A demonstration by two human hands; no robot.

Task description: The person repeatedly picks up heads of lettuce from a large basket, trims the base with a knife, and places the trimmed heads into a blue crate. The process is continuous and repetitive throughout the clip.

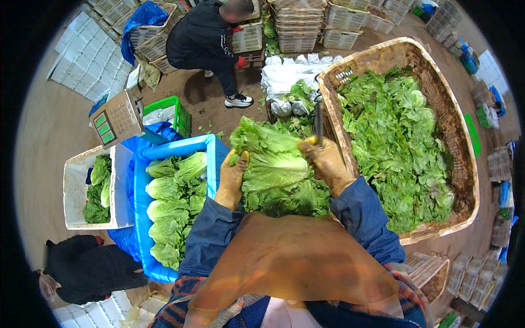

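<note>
My left hand (232, 177), in a soiled yellowish glove, grips the leafy left side of a green lettuce head (279, 158) in front of my apron. My right hand (326, 160) is closed around a knife (318, 123), whose dark blade points away from me. Its fingers are at the right end of the lettuce; whether they also grip it, I cannot tell. Loose lettuce leaves (303, 201) lie beneath the head. A translucent brown apron (303, 254) covers my front.
At right stands a large dirty crate (461, 123) full of lettuce leaves. A blue-lined box (211, 164) holds rows of lettuce at left, beside a white foam box (123, 184) and a scale display (117, 117). One person (201, 37) bends ahead; another (90, 266) is lower left.
</note>
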